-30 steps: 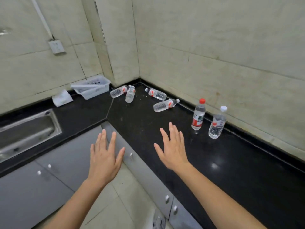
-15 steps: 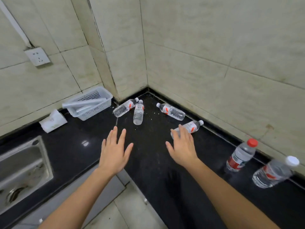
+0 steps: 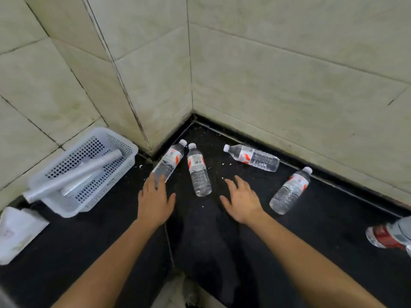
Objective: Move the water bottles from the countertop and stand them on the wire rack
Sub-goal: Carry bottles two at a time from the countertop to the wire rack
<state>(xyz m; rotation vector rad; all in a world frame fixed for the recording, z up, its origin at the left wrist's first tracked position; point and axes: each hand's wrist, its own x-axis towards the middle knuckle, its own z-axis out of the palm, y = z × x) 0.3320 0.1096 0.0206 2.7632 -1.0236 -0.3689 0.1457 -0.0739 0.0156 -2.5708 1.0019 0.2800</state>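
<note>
We find the left hand [image 3: 154, 200] stretched out palm down, its fingers [image 3: 156, 182] straight and close together, the tips reaching onto the base end of the leftmost water bottle [image 3: 171, 160]. Nothing curls round it, and we cannot tell whether the tips press it or only cover it. The right hand [image 3: 241, 200] is just as slack, gently spread and gripping nothing, hovering between the second bottle [image 3: 198, 174] and the fourth bottle [image 3: 289, 192].

These bottles lie on their sides on the countertop [image 3: 311, 241] near the corner, with the third bottle [image 3: 253, 157] stretched along the back wall [image 3: 278, 81]. A fifth bottle [image 3: 385, 236] (red label, cut off by the right edge) sits further along.

To our left a white basket [image 3: 131, 152] holds a long pale roll [image 3: 73, 175] that juts over its near rim, with a flatter clear-wrapped piece beneath. A soft white packet [image 3: 17, 232] lies just beside it.

The four bottles are clear ribbed plastic with white caps and white-and-red labels. The basket is perforated plastic, the countertop glossy black stone flecked with white crumbs, the wall pale smudged tile.
</note>
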